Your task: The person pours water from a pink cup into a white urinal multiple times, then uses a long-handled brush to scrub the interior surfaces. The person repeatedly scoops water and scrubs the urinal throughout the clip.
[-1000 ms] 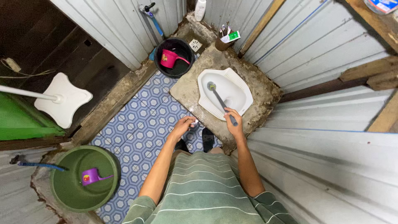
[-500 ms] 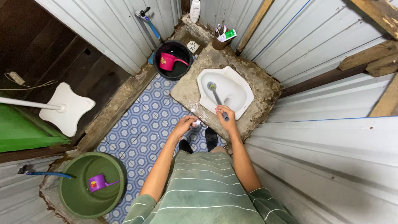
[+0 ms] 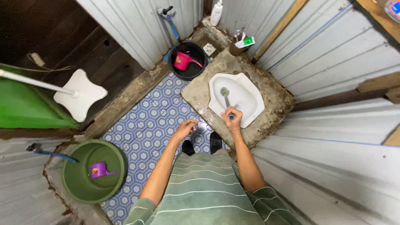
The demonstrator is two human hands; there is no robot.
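Observation:
My right hand (image 3: 232, 117) grips the grey handle of a toilet brush (image 3: 226, 97), whose pale green head rests inside the white squat toilet pan (image 3: 246, 89). The pan is set in a raised concrete slab (image 3: 273, 102) against the metal wall. My left hand (image 3: 186, 127) hovers over the blue patterned floor tiles (image 3: 143, 125) with fingers curled; whether it holds something small I cannot tell. My feet in dark sandals stand just below both hands.
A black bucket (image 3: 186, 71) with a pink dipper (image 3: 183, 61) stands under a tap (image 3: 167, 16). A green tub (image 3: 92, 168) holding a purple dipper (image 3: 100, 170) sits at lower left. Corrugated metal walls close in on the right. A white bottle (image 3: 216, 12) and a cup of toothbrushes (image 3: 240, 43) stand at the back.
My right hand has slid forward along the brush handle toward the pan, and the brush now stands steeper. The view has shifted slightly right. My left hand stays in place.

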